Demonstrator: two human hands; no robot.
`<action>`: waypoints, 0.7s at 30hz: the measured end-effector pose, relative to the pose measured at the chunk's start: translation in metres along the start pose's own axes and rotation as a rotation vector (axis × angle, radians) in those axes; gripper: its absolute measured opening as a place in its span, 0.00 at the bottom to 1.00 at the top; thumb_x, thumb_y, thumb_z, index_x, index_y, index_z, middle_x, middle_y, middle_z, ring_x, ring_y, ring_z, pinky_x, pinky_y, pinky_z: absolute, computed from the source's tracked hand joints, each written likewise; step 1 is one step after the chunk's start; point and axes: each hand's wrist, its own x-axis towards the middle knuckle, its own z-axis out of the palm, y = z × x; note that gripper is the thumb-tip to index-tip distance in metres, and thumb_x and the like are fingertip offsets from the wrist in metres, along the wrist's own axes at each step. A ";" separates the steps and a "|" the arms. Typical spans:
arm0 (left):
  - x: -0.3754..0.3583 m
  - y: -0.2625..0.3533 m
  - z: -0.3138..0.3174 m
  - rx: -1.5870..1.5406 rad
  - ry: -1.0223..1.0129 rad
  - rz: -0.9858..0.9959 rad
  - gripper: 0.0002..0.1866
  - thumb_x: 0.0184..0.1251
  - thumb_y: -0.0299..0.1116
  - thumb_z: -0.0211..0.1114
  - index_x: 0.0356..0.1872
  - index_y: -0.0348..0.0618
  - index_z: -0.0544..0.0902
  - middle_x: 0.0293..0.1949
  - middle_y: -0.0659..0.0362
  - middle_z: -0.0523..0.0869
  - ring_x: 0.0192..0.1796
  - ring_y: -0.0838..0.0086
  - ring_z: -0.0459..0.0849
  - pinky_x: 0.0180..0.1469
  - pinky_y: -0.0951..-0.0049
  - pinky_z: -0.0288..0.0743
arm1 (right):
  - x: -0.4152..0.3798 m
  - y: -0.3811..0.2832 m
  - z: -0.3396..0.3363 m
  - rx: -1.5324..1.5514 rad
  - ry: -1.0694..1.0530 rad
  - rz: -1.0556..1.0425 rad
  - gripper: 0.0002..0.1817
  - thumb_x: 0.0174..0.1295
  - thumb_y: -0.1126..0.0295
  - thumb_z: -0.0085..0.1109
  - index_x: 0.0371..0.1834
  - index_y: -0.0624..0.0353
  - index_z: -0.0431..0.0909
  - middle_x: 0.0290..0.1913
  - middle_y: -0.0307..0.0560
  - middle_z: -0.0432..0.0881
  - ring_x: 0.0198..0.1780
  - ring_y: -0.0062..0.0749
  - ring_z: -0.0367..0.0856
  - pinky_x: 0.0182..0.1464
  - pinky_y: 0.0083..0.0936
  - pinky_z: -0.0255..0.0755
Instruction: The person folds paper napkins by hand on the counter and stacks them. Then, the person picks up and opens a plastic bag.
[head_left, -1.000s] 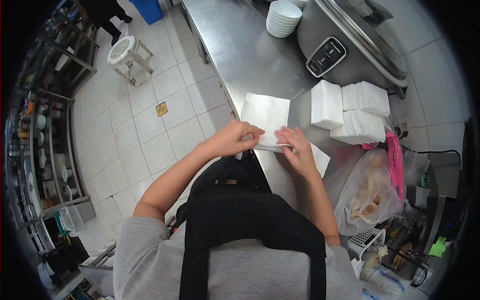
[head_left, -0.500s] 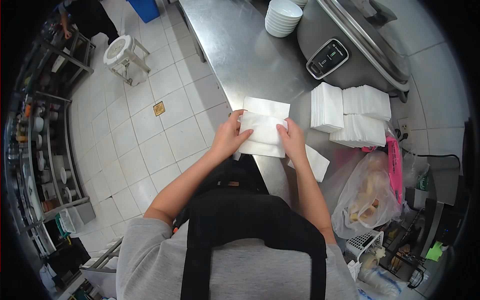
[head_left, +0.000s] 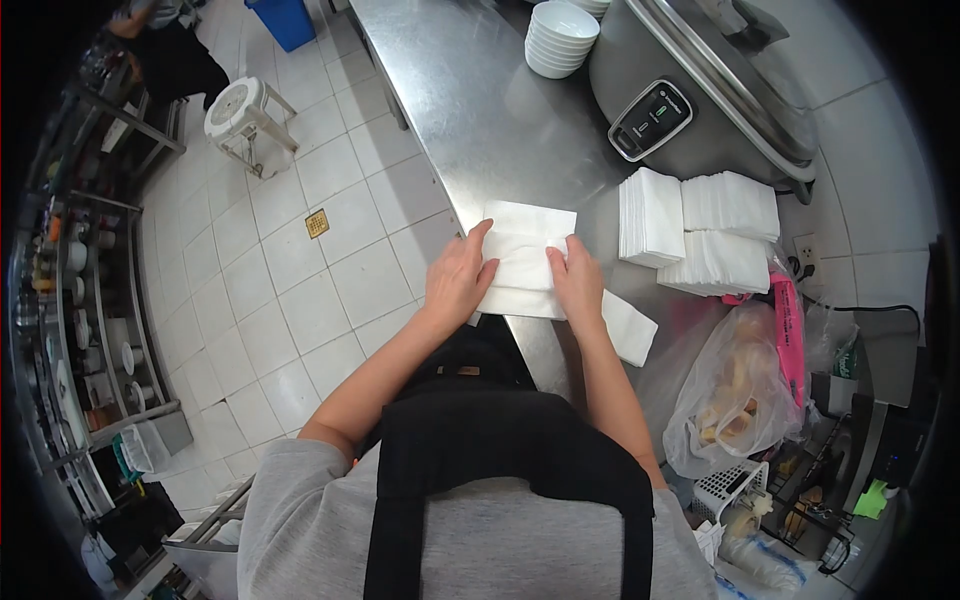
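Note:
A white paper napkin (head_left: pixel 520 262), creased across, lies between my hands at the near corner of the steel table. My left hand (head_left: pixel 460 275) has its left edge between thumb and fingers. At the opposite side my right hand (head_left: pixel 577 285) pinches the edge, thumb on top. More white napkin layers show above and below it, partly covered. Beside my right wrist, another folded napkin (head_left: pixel 628 328) rests on the table. Farther right stand neat piles of folded napkins (head_left: pixel 652 217), packed side by side.
Behind the piles sits a large grey rice cooker (head_left: pixel 690 110), with stacked white bowls (head_left: pixel 560 40) to its left. A plastic bag (head_left: pixel 735 395) of food lies at right on the steel table (head_left: pixel 440 90). On the tiled floor are a white stool (head_left: pixel 240 108) and a blue bin (head_left: pixel 285 22); a person (head_left: pixel 175 60) stands beyond.
My right hand has shifted slightly left along the napkin, and my left fingers have straightened somewhat along its edge. The person at the far left has moved further into view.

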 end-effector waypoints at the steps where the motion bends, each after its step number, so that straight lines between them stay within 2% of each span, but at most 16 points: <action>1: 0.001 0.004 -0.004 0.001 0.000 0.004 0.29 0.59 0.29 0.62 0.63 0.43 0.66 0.37 0.49 0.81 0.41 0.57 0.81 0.37 0.60 0.73 | 0.000 -0.001 0.000 -0.004 -0.003 0.011 0.14 0.63 0.60 0.53 0.37 0.62 0.70 0.26 0.62 0.80 0.34 0.63 0.78 0.37 0.52 0.68; 3: 0.008 0.011 -0.010 0.334 0.265 0.333 0.27 0.59 0.29 0.60 0.62 0.38 0.68 0.58 0.44 0.73 0.63 0.56 0.70 0.57 0.58 0.69 | -0.001 -0.001 0.000 -0.010 -0.005 0.024 0.14 0.63 0.60 0.53 0.37 0.62 0.70 0.27 0.62 0.80 0.34 0.62 0.79 0.37 0.51 0.69; 4: 0.012 0.011 -0.005 0.333 0.266 0.331 0.27 0.59 0.29 0.60 0.62 0.38 0.68 0.58 0.44 0.73 0.63 0.56 0.70 0.57 0.58 0.69 | -0.001 0.001 0.001 -0.022 0.012 0.002 0.14 0.63 0.60 0.54 0.36 0.62 0.70 0.26 0.61 0.80 0.34 0.63 0.79 0.37 0.52 0.69; 6: 0.022 0.010 0.016 0.394 0.055 0.530 0.28 0.62 0.30 0.58 0.63 0.33 0.66 0.69 0.44 0.59 0.71 0.54 0.58 0.69 0.54 0.55 | 0.001 0.001 0.000 -0.034 0.031 -0.029 0.14 0.63 0.60 0.54 0.36 0.63 0.70 0.25 0.61 0.80 0.33 0.63 0.79 0.37 0.52 0.69; 7: 0.021 0.014 0.026 0.271 -0.034 0.511 0.29 0.65 0.35 0.55 0.65 0.30 0.63 0.70 0.44 0.60 0.73 0.55 0.56 0.71 0.54 0.52 | 0.002 0.001 -0.002 -0.028 -0.016 -0.004 0.14 0.63 0.61 0.54 0.37 0.62 0.70 0.29 0.60 0.81 0.36 0.61 0.79 0.38 0.50 0.69; 9: 0.018 0.014 0.038 0.300 -0.037 0.510 0.30 0.66 0.37 0.54 0.66 0.30 0.62 0.70 0.44 0.60 0.73 0.55 0.56 0.71 0.53 0.52 | -0.002 -0.002 -0.008 -0.021 -0.059 0.025 0.14 0.63 0.61 0.54 0.39 0.62 0.71 0.33 0.60 0.81 0.39 0.59 0.79 0.39 0.48 0.70; 11: 0.018 0.013 0.044 0.352 -0.066 0.493 0.33 0.67 0.41 0.52 0.68 0.31 0.59 0.70 0.44 0.59 0.74 0.55 0.54 0.71 0.53 0.50 | -0.013 -0.009 -0.020 0.001 0.155 -0.124 0.19 0.63 0.61 0.53 0.50 0.64 0.70 0.48 0.61 0.78 0.51 0.54 0.76 0.49 0.43 0.70; 12: 0.016 0.013 0.045 0.352 -0.069 0.495 0.33 0.67 0.41 0.52 0.68 0.31 0.59 0.70 0.44 0.59 0.74 0.55 0.54 0.71 0.53 0.50 | -0.022 -0.010 -0.019 0.002 0.155 -0.121 0.19 0.63 0.61 0.53 0.50 0.64 0.70 0.48 0.61 0.78 0.51 0.54 0.76 0.49 0.43 0.70; 14: 0.017 0.014 0.045 0.442 -0.066 0.484 0.34 0.68 0.42 0.51 0.68 0.29 0.57 0.71 0.43 0.57 0.74 0.55 0.53 0.72 0.54 0.49 | -0.042 -0.018 -0.013 0.011 0.098 -0.523 0.27 0.63 0.62 0.52 0.62 0.66 0.64 0.62 0.60 0.69 0.64 0.50 0.67 0.62 0.40 0.63; 18: 0.015 0.001 0.042 0.301 -0.018 0.528 0.34 0.68 0.43 0.50 0.71 0.36 0.55 0.73 0.47 0.54 0.75 0.56 0.51 0.72 0.49 0.46 | -0.064 0.006 0.007 -0.205 0.082 -0.475 0.29 0.63 0.64 0.51 0.66 0.67 0.61 0.67 0.58 0.66 0.69 0.49 0.62 0.68 0.45 0.55; 20: 0.000 -0.001 0.016 0.411 -0.203 0.580 0.33 0.69 0.45 0.49 0.72 0.46 0.54 0.74 0.54 0.53 0.76 0.58 0.48 0.71 0.43 0.42 | -0.060 0.019 -0.001 -0.254 0.019 -0.450 0.28 0.61 0.66 0.52 0.65 0.66 0.64 0.68 0.56 0.65 0.71 0.46 0.60 0.69 0.47 0.54; 21: -0.008 -0.011 0.012 0.380 -0.211 0.549 0.33 0.69 0.48 0.50 0.73 0.52 0.55 0.74 0.61 0.54 0.76 0.61 0.48 0.71 0.38 0.41 | -0.056 0.025 0.001 -0.340 0.051 -0.496 0.26 0.60 0.68 0.52 0.62 0.65 0.68 0.67 0.53 0.67 0.69 0.45 0.63 0.68 0.48 0.55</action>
